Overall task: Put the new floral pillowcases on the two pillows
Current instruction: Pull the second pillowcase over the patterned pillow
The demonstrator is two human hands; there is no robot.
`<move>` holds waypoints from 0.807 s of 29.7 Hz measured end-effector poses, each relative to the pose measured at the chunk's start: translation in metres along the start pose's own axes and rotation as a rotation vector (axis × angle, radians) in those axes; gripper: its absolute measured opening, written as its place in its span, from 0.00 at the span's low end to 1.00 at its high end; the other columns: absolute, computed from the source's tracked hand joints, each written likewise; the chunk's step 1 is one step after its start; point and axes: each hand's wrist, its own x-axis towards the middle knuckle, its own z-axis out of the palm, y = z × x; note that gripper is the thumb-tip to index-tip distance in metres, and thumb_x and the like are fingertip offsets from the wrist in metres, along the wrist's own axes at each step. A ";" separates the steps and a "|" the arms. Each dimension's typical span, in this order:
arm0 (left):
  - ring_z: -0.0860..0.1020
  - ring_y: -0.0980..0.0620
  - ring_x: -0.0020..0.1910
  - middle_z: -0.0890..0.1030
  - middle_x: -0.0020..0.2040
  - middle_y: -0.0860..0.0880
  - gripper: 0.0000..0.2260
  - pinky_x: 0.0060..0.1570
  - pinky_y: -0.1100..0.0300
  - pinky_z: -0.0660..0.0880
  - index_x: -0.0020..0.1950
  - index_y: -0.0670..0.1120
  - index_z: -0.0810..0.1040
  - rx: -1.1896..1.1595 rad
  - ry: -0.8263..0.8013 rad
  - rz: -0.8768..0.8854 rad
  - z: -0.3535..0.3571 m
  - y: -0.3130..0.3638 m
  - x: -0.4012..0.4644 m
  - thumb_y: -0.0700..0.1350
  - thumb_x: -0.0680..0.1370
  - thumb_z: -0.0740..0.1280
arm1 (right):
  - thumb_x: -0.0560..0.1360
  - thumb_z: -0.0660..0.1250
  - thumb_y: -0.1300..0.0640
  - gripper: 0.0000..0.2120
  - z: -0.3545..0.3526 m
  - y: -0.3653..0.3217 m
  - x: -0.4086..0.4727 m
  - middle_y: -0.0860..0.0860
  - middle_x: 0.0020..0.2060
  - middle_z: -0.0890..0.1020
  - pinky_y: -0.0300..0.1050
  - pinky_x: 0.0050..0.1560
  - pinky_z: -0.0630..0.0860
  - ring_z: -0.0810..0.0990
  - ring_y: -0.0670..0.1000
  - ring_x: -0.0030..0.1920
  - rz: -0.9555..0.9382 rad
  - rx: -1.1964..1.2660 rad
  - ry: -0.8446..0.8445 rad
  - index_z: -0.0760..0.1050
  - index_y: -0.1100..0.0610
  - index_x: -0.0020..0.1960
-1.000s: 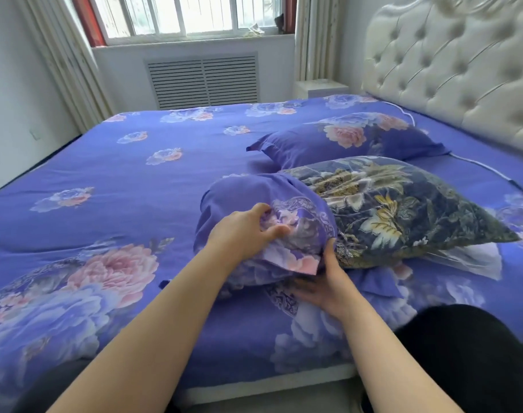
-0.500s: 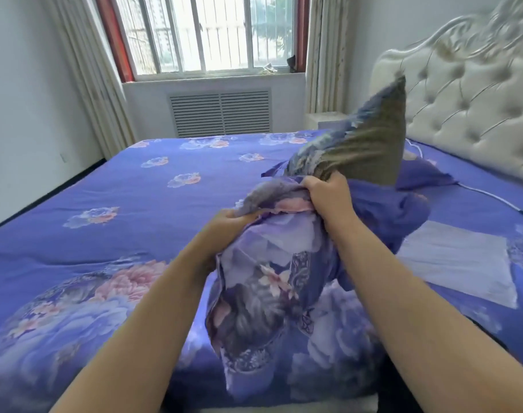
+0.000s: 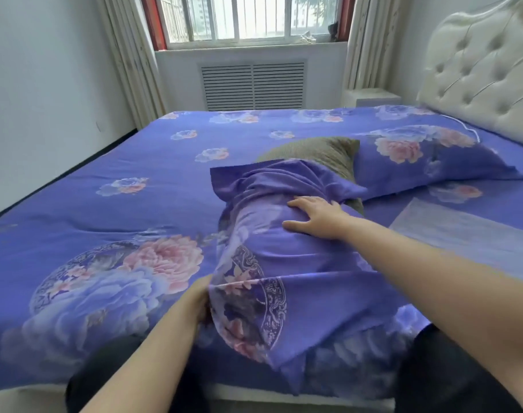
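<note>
Gripping the floral pillowcase (image 3: 272, 263) open edge, left hand (image 3: 199, 299), right hand (image 3: 317, 216) flat on top, pillow (image 3: 323, 153) end protruding

Two pillows (image 3: 323, 153) (image 3: 427, 162), two hands (image 3: 320, 216) (image 3: 199, 299), perhaps one nightstand (image 3: 370, 96).

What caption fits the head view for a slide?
Right hand presses the pillow into the floral pillowcase; left hand grips its open end.
</note>
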 end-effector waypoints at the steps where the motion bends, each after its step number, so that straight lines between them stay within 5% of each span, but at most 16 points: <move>1: 0.80 0.52 0.24 0.81 0.27 0.46 0.22 0.31 0.61 0.77 0.50 0.36 0.76 -0.015 -0.015 0.017 -0.004 0.006 0.001 0.54 0.81 0.55 | 0.69 0.59 0.29 0.35 0.007 0.010 -0.005 0.44 0.71 0.65 0.62 0.70 0.58 0.61 0.49 0.72 -0.020 0.070 0.077 0.65 0.46 0.70; 3: 0.81 0.49 0.30 0.83 0.36 0.44 0.32 0.37 0.57 0.80 0.54 0.40 0.78 -0.001 0.009 0.056 -0.004 0.019 0.000 0.68 0.76 0.54 | 0.69 0.64 0.33 0.30 0.012 0.024 -0.009 0.48 0.65 0.73 0.56 0.67 0.65 0.69 0.52 0.67 -0.011 0.220 0.309 0.72 0.51 0.64; 5: 0.79 0.50 0.39 0.79 0.43 0.47 0.27 0.50 0.53 0.78 0.54 0.48 0.76 0.205 0.003 0.181 0.004 0.031 -0.005 0.67 0.77 0.50 | 0.71 0.67 0.40 0.25 0.013 0.035 -0.011 0.52 0.61 0.75 0.55 0.65 0.67 0.71 0.55 0.64 0.133 0.298 0.527 0.74 0.54 0.61; 7: 0.74 0.52 0.44 0.73 0.41 0.50 0.22 0.57 0.52 0.74 0.50 0.51 0.71 0.548 0.049 0.318 0.013 0.044 -0.007 0.64 0.78 0.45 | 0.70 0.69 0.38 0.31 0.014 0.047 -0.017 0.55 0.63 0.73 0.54 0.66 0.66 0.69 0.58 0.66 0.329 0.384 0.573 0.70 0.57 0.64; 9: 0.72 0.50 0.45 0.74 0.41 0.50 0.24 0.49 0.57 0.74 0.52 0.53 0.72 0.672 0.062 0.322 0.016 0.056 0.001 0.68 0.75 0.46 | 0.66 0.71 0.35 0.43 0.019 0.064 -0.020 0.58 0.67 0.70 0.50 0.67 0.65 0.68 0.59 0.68 0.502 0.652 0.456 0.64 0.60 0.70; 12: 0.75 0.48 0.55 0.76 0.59 0.50 0.30 0.51 0.54 0.72 0.66 0.52 0.71 0.681 0.005 0.251 0.010 0.066 0.025 0.70 0.75 0.53 | 0.56 0.72 0.27 0.55 0.031 0.088 -0.021 0.53 0.66 0.72 0.49 0.65 0.69 0.73 0.57 0.63 0.611 1.079 0.170 0.60 0.56 0.73; 15: 0.72 0.45 0.64 0.72 0.68 0.46 0.32 0.60 0.50 0.70 0.71 0.44 0.68 0.539 -0.086 0.266 0.014 0.068 0.050 0.65 0.75 0.60 | 0.60 0.76 0.34 0.43 0.033 0.101 -0.014 0.51 0.56 0.80 0.47 0.58 0.75 0.80 0.53 0.54 0.465 1.152 0.057 0.69 0.54 0.67; 17: 0.74 0.47 0.61 0.74 0.65 0.45 0.22 0.54 0.59 0.71 0.65 0.43 0.71 0.364 -0.004 0.280 0.023 0.070 0.060 0.56 0.78 0.63 | 0.70 0.73 0.50 0.26 0.030 0.100 -0.009 0.51 0.53 0.81 0.44 0.55 0.75 0.80 0.51 0.53 0.339 1.080 0.139 0.72 0.56 0.64; 19: 0.77 0.56 0.48 0.77 0.53 0.47 0.14 0.39 0.72 0.71 0.62 0.41 0.73 0.199 0.162 0.481 0.035 0.076 0.063 0.44 0.78 0.65 | 0.72 0.71 0.58 0.19 0.027 0.099 -0.004 0.51 0.52 0.81 0.44 0.57 0.74 0.79 0.51 0.54 0.234 1.047 0.240 0.73 0.55 0.62; 21: 0.76 0.68 0.36 0.78 0.45 0.51 0.10 0.33 0.76 0.70 0.59 0.41 0.74 0.180 0.179 0.734 0.037 0.080 0.071 0.37 0.78 0.66 | 0.72 0.70 0.60 0.17 0.020 0.093 0.001 0.49 0.51 0.82 0.43 0.56 0.74 0.79 0.50 0.54 0.151 1.080 0.309 0.74 0.54 0.60; 24: 0.75 0.71 0.37 0.78 0.44 0.52 0.13 0.39 0.72 0.71 0.58 0.45 0.74 0.195 0.213 0.902 0.029 0.079 0.073 0.41 0.74 0.68 | 0.73 0.70 0.60 0.23 0.013 0.090 0.020 0.45 0.58 0.79 0.39 0.60 0.72 0.77 0.46 0.60 0.042 1.090 0.375 0.70 0.51 0.66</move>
